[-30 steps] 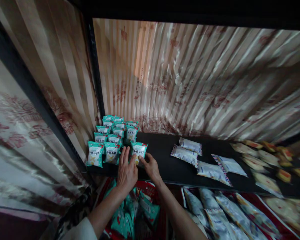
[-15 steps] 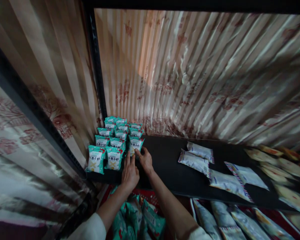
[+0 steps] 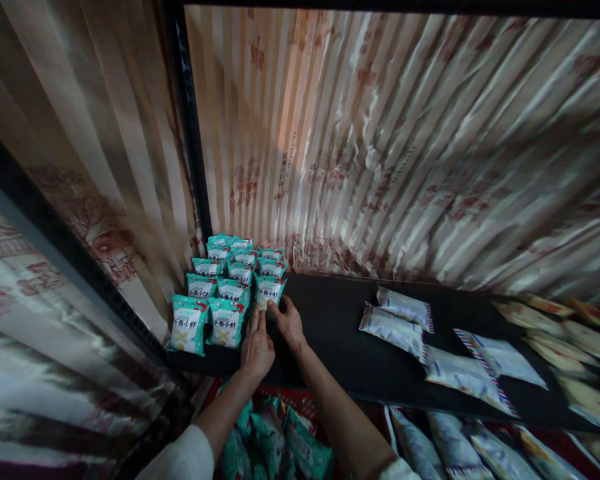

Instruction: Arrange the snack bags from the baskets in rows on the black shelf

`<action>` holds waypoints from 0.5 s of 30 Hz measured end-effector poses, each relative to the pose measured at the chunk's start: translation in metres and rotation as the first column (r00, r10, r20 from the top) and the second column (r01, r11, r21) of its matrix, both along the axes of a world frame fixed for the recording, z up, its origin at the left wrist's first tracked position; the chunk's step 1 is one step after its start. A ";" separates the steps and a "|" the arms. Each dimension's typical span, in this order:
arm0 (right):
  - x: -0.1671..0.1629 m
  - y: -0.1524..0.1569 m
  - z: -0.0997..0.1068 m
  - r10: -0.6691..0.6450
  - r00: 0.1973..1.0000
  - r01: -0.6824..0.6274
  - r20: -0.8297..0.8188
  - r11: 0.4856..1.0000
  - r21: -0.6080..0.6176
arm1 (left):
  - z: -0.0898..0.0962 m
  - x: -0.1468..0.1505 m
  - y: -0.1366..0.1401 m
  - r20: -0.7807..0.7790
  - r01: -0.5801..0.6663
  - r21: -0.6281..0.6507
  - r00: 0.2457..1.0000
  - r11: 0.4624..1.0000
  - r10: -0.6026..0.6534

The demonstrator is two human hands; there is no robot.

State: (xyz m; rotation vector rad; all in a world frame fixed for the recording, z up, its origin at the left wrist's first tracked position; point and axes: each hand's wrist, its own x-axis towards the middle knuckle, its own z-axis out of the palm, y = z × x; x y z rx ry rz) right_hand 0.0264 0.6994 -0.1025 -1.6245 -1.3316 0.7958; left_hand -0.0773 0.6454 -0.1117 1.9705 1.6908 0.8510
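Observation:
A small teal snack bag (image 3: 270, 289) stands upright at the front of the right-hand column of matching bags. My right hand (image 3: 289, 325) is closed on its lower right side, with the thumb against the front. At the lower left edge of the same bag, my left hand (image 3: 258, 348) touches with its fingers stretched out. Just left of my hands, two more teal bags, a middle one (image 3: 225, 323) and a left one (image 3: 187, 325), stand at the fronts of their columns. Several others stand in rows behind them.
Pale striped-edge packets (image 3: 393, 329) lie farther right on the black shelf (image 3: 325, 320), with round flat packs (image 3: 535, 317) beyond. Below, a red crate (image 3: 300, 398) holds loose teal bags (image 3: 305, 443). A dark post (image 3: 193, 133) and a foil-like curtain (image 3: 360, 147) enclose the shelf.
The view has shifted slightly. Both hands remain at the same teal bag, which shows almost no movement; my right thumb sits a little farther across its lower front.

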 end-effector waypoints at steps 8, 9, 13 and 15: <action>0.005 -0.020 -0.011 -0.114 0.992 0.119 -0.047 0.988 0.099 | 0.010 -0.002 -0.006 -0.007 0.005 -0.023 1.000 1.000 -0.005; 0.004 -0.028 -0.010 -0.134 0.990 0.139 -0.044 0.983 0.118 | 0.011 -0.003 -0.008 0.000 0.002 -0.015 1.000 1.000 -0.002; -0.002 -0.075 -0.007 -0.143 0.984 0.161 -0.106 0.969 0.185 | 0.014 -0.009 -0.026 0.028 0.020 0.050 0.999 0.999 -0.022; -0.006 -0.104 -0.007 -0.111 0.985 0.136 -0.131 0.971 0.196 | 0.014 -0.014 -0.044 0.057 0.016 0.070 0.998 0.997 -0.020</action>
